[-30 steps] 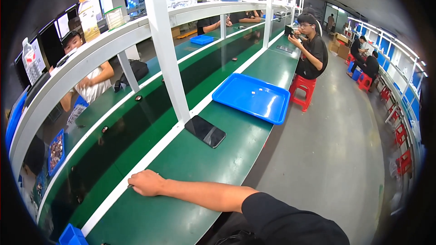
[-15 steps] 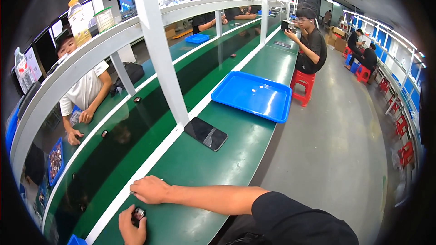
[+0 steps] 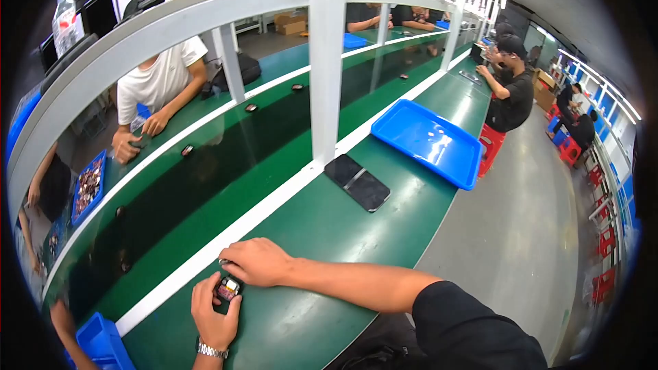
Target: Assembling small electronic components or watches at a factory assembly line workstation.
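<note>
Gripping a small electronic module (image 3: 228,288) between thumb and fingers of the left hand (image 3: 213,311), half open around its dark casing, over the near part of the green surface (image 3: 308,233). Bending the fingers of the right hand (image 3: 259,262) together just beside the module's far edge, with a small greyish piece (image 3: 223,262) at the fingertips; cannot tell whether gripped. Showing farther along the surface a black smartphone (image 3: 362,186), then a blue tray (image 3: 411,153)
</note>
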The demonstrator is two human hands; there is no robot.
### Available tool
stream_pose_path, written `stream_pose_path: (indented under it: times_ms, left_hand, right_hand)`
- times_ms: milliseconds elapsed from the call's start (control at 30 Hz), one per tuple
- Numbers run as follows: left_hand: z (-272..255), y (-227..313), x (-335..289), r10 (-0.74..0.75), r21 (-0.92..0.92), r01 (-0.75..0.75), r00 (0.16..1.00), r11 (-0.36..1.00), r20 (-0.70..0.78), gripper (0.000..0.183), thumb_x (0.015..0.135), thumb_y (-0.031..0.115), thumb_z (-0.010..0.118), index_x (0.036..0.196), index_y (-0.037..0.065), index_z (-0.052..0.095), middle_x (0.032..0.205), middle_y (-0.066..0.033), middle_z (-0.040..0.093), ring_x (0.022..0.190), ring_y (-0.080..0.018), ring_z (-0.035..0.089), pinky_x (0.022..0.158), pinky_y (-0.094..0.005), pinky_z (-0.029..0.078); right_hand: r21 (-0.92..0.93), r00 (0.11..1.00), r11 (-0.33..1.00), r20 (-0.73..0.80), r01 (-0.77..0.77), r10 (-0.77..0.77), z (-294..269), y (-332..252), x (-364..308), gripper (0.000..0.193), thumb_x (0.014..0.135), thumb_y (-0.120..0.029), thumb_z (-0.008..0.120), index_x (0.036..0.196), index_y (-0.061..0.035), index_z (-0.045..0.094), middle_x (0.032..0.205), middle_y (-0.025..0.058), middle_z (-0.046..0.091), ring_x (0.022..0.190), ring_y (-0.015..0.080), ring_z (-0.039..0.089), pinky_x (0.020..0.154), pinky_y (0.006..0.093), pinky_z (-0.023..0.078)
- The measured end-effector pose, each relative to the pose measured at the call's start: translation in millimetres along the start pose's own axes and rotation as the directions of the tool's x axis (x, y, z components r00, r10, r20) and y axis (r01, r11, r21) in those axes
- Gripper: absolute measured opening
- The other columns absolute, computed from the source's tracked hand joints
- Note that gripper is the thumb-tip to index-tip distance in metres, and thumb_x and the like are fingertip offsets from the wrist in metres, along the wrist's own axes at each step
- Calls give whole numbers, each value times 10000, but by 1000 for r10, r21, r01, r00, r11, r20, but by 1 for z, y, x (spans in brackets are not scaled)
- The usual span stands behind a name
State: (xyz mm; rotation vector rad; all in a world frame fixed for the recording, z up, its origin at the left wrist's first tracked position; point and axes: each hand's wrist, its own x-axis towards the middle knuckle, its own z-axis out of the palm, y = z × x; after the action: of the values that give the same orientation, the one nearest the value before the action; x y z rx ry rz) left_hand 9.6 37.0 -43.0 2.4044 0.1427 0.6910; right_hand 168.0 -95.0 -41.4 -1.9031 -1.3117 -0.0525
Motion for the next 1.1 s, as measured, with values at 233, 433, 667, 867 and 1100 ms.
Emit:
stream_pose_path:
  times_ms: [233, 433, 667, 867, 1100]
  left_hand:
    - [13, 10, 8, -117, -349, 98, 993, 932, -34, 626, 727, -3, 804, 1312, 29, 583, 1112, -105, 614, 774, -124, 618, 693, -264, 535]
    - [11, 0, 1, -179, -558, 151, 984, 816, 4, 626, 758, -100, 756, 1336, 6, 542, 1174, -105, 613, 947, -129, 621, 756, -247, 537]
    - [10, -1, 3, -137, -737, 129, 989, 664, 50, 634, 792, -121, 713, 1373, -4, 485, 1286, -143, 593, 1070, -157, 607, 834, -273, 529]
    - [13, -1, 3, -73, -809, 63, 997, 584, 25, 632, 808, -135, 693, 1383, -17, 459, 1354, -184, 560, 1159, -196, 590, 885, -296, 532]
    - [11, -2, 5, -95, -869, 101, 993, 484, 63, 665, 806, -131, 710, 1402, -36, 431, 1378, -206, 538, 1206, -225, 573, 985, -346, 521]
  right_hand:
    - [91, 1000, 996, 13, 8, -9, -25, -8, -13, 222, 885, -124, 638, 1089, -46, 680, 985, 171, 709, 871, 345, 699, 752, 413, 569]
    - [203, 997, 978, -61, 52, -40, -21, -17, -12, 152, 884, -80, 648, 1025, -35, 685, 844, 111, 674, 611, 202, 594, 568, 304, 472]
    - [278, 989, 952, 109, -128, 102, -33, -28, -14, 212, 878, -138, 690, 1064, -38, 674, 930, 143, 705, 721, 276, 668, 647, 364, 531]
    - [335, 997, 939, 9, -75, 76, -34, -29, -16, 166, 857, -116, 712, 1002, -43, 678, 779, 89, 689, 573, 176, 593, 528, 294, 464]
    - [354, 996, 933, -40, -57, 76, -32, -27, -18, 140, 859, -112, 717, 971, -35, 683, 724, 79, 665, 536, 140, 554, 499, 278, 432]
